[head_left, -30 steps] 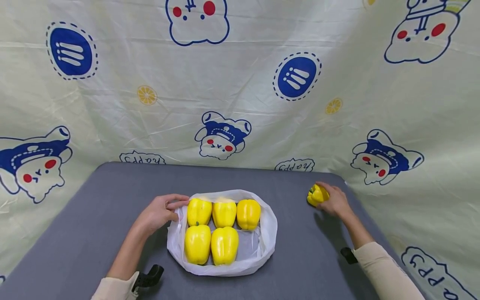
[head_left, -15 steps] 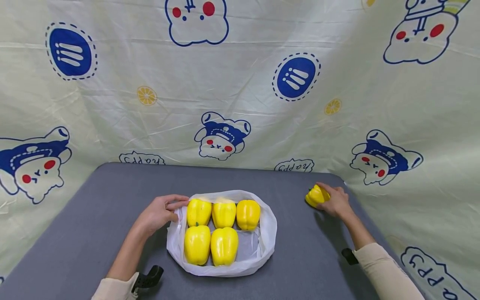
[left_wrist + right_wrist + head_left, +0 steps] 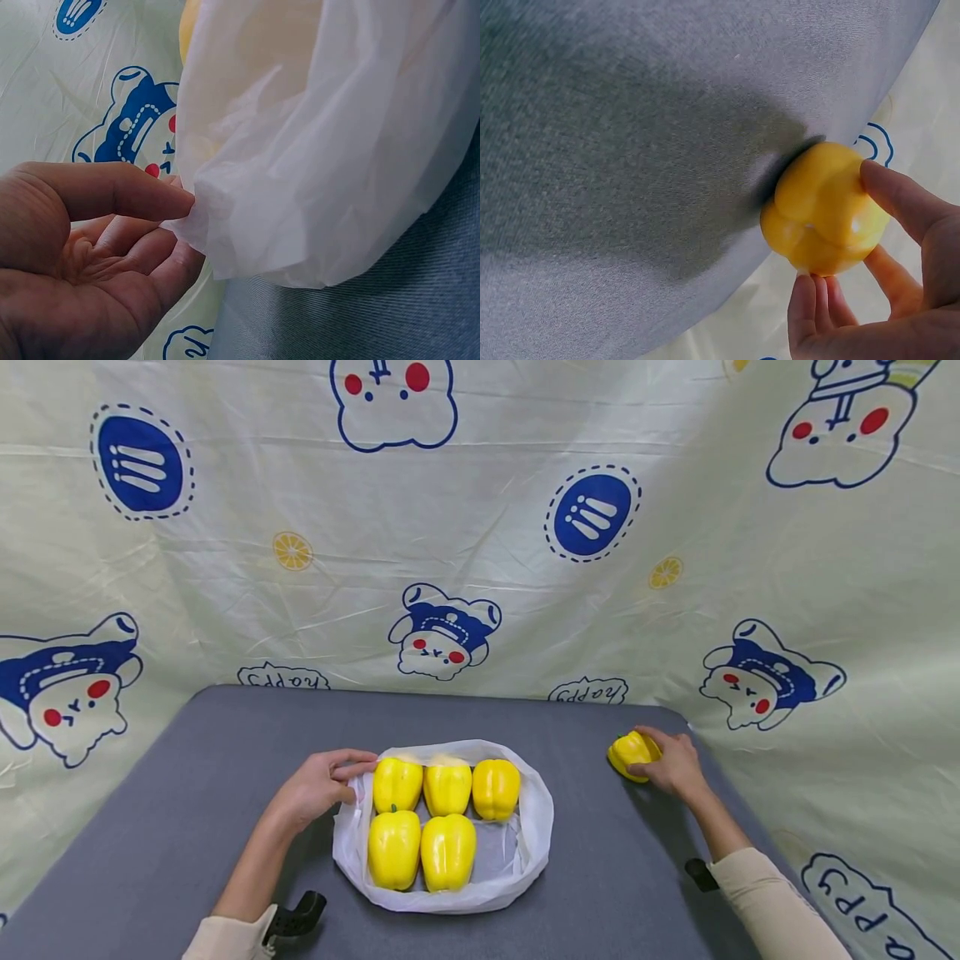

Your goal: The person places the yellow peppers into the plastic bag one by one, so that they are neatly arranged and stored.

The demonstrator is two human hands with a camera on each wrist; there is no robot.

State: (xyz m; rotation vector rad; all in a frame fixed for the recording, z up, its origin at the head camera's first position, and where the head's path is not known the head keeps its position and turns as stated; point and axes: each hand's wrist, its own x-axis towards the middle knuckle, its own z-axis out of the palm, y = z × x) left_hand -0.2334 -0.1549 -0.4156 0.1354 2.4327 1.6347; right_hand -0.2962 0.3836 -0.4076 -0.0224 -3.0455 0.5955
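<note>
My left hand (image 3: 322, 785) is at the left side of a white plastic bag (image 3: 537, 827); in the left wrist view the thumb and fingers pinch a fold of the thin bag (image 3: 255, 217). Inside its rolled-open rim lie several yellow bell peppers (image 3: 448, 852) in two rows, with a gap at the front right. Toward the table's far right corner, my right hand (image 3: 675, 764) grips another yellow bell pepper (image 3: 632, 755), its stem end pointing left. Seen from the right wrist, the thumb is on one side of this bell pepper (image 3: 829, 202) and the fingers on the other.
A grey cloth-covered table (image 3: 247, 727) carries everything. Its right edge runs close by the right hand. Behind and beside it hangs a pale printed curtain (image 3: 480, 527). Black straps (image 3: 296, 917) sit at both wrists.
The bell pepper in my right hand has shifted slightly left and tipped, showing more of its side. My left hand, the bag and the peppers inside have stayed put.
</note>
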